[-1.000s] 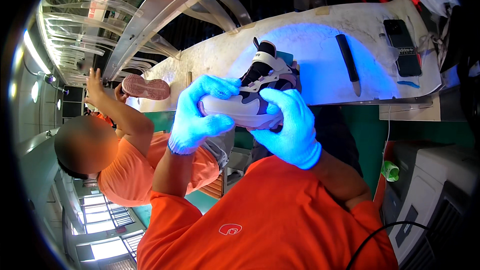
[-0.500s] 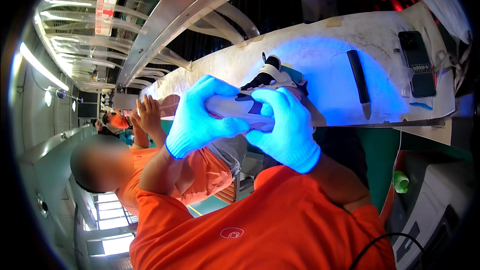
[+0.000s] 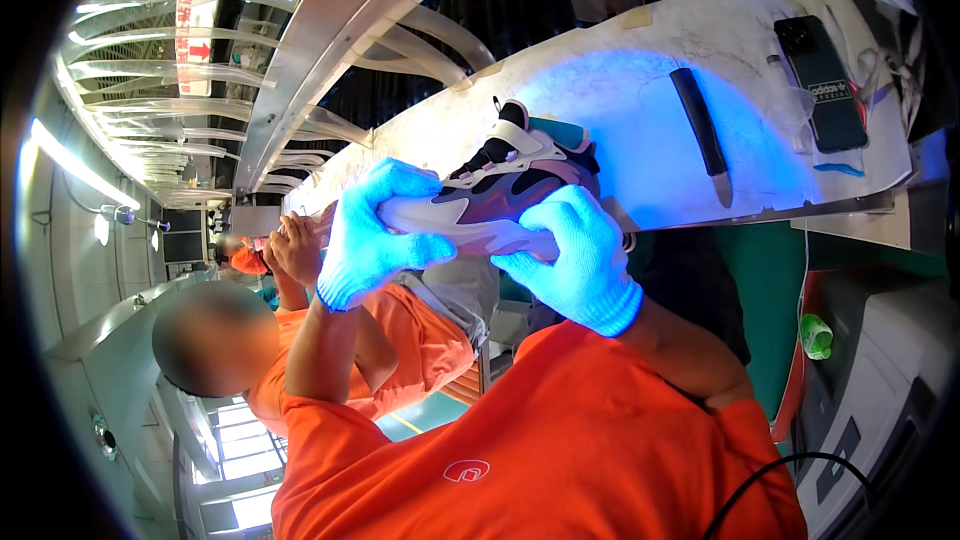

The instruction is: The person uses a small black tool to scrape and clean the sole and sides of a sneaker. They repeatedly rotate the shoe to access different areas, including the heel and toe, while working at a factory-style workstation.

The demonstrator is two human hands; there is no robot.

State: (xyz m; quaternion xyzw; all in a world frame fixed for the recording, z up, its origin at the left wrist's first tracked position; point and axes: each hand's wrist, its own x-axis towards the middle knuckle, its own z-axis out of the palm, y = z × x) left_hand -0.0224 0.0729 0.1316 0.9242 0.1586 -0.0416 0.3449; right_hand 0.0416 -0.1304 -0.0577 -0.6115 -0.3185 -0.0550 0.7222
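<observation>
A sneaker (image 3: 520, 178) with a dark and grey upper, cream straps and a thick pale sole is held between my two white-gloved hands, its side and sole facing me. My left hand (image 3: 372, 240) wraps around the toe end, thumb along the sole. Near the heel, my right hand (image 3: 578, 255) grips the sole's edge with thumb and fingers. Both gloves glow blue under the light. The fingers on the shoe's far side are partly hidden, and something teal shows behind the collar.
On the pale covered bench (image 3: 640, 55) lies a dark-handled knife (image 3: 700, 125), with a phone (image 3: 825, 90) farther right. A metal rail (image 3: 330, 25) and clear hoses run along the back left. A co-worker in orange (image 3: 400, 340) is close on my left.
My hands have moved apart along the shoe, the left one shifting left. More of the sneaker's side and upper shows now, and the whole view has shifted slightly.
</observation>
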